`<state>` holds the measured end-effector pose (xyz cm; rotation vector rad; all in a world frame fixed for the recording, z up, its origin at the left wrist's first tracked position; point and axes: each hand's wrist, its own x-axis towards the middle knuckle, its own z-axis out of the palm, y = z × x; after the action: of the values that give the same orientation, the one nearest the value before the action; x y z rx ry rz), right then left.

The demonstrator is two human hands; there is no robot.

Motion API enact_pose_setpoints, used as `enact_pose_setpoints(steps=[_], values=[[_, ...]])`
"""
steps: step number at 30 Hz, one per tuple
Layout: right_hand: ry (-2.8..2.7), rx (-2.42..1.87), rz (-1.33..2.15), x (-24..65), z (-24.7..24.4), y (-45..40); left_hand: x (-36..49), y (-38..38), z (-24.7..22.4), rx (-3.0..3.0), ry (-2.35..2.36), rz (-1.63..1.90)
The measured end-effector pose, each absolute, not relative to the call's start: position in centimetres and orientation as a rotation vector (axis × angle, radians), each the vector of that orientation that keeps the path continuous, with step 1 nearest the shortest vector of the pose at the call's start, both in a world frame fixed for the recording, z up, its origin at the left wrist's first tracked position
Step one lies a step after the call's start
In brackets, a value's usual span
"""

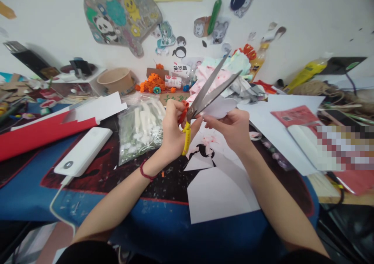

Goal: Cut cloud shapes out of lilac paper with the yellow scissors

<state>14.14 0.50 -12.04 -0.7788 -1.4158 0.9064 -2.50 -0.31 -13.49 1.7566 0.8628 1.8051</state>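
Observation:
My left hand [174, 133] is closed around a pair of scissors [204, 94] with yellow and red handles. The blades stand apart and point up towards the wall. My right hand [235, 131] pinches a white piece of paper [220, 107] just beside the blades; whether they touch it I cannot tell. Below the hands lie a white sheet [220, 194] with angled corners and a paper cut-out [201, 161] with black and pink marks.
A clear bag [140, 127] of white-stemmed pieces lies left of my hands, near a white power bank [83, 151] with a cable. Crumpled paper [210, 75], orange flowers [154, 83] and bottles stand at the back. White sheets [280, 139] and red packets lie right.

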Motion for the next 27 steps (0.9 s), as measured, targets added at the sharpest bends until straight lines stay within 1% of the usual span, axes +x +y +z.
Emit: enact_pose_setpoints(steps=[4,11,16,27], values=[[-1.476,-0.806,0.796,14.6,-12.0,0.5,-2.7,-0.5,-13.0,1.755,0.847,1.744],[-1.687,-0.844,0.621,14.7,-11.9,0.4,-2.6,-0.3,-12.2,1.565,0.820,1.709],[-1.715,-0.860,0.682,14.4,-11.8,0.3,-2.5,-0.4,-12.0,1.506,0.839,1.767],[-1.529,-0.749,0.988,14.4,-12.2,0.4,-2.8,0.1,-12.3,1.518,0.862,1.775]])
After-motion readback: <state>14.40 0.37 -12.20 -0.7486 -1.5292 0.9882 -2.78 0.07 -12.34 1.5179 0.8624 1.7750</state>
